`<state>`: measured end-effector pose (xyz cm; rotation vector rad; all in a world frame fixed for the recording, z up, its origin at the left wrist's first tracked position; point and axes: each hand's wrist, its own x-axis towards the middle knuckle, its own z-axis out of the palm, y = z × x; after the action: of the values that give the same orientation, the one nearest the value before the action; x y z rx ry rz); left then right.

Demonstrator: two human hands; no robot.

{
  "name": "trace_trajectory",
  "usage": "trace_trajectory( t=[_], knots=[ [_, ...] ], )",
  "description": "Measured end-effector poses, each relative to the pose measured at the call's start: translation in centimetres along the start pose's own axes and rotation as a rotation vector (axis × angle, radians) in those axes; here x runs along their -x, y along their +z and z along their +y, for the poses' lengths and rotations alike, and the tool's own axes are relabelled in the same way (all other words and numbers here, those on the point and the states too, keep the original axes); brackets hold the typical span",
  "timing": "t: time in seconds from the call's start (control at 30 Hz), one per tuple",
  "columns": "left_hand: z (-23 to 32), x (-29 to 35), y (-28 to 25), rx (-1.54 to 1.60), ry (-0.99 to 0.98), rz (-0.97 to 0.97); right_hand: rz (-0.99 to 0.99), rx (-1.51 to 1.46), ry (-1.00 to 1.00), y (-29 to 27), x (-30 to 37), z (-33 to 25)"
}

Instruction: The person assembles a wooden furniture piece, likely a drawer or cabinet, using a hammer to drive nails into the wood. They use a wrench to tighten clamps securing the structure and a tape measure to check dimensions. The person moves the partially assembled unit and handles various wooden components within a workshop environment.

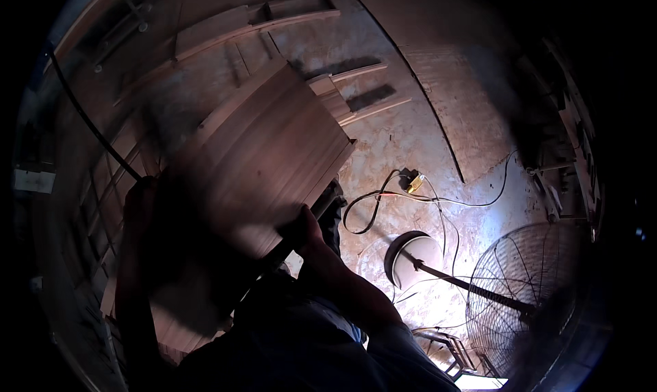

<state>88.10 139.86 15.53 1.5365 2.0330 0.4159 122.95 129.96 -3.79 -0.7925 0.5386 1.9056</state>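
Observation:
A large brown wooden panel point(263, 156) lies tilted in front of me, its plank-like grain running lengthwise; its lower left part is lost in deep shadow. My right hand point(306, 233) grips its near right edge, fingers partly dark. On the left, my left hand point(140, 192) is a dark shape beside the panel's left side. A black hose or cable point(94, 128) comes down from the upper left and meets that hand. Shadow hides its fingers and anything in them.
Wooden frame pieces point(253, 28) lie on the floor beyond the panel. To the right are a yellow box point(414, 182) with trailing cords, a round-based stand point(416, 258) and a large wire fan guard point(517, 282). Bright light falls at lower right.

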Motion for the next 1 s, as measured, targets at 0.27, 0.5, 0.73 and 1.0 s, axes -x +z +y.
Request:
trace_trajectory(
  t=[0.27, 0.5, 0.73, 1.0],
  knots=[
    [5.1, -24.3, 12.1, -0.035, 0.030, -0.178, 0.077, -0.125, -0.032, 4.7, -15.2, -15.9],
    [-1.8, -40.2, 27.1, -0.140, 0.267, -0.220, 0.202, -0.111, -0.097, 5.1, -22.3, -22.4],
    [5.8, -47.7, 37.7, 0.061, -0.105, -0.539, 0.183, 0.006, -0.224, -2.8, -29.9, -25.7],
    [1.1, -53.3, 46.7, 0.058, -0.127, -0.558, 0.390, -0.063, -0.227, -9.0, -38.0, -25.8]
  ],
)
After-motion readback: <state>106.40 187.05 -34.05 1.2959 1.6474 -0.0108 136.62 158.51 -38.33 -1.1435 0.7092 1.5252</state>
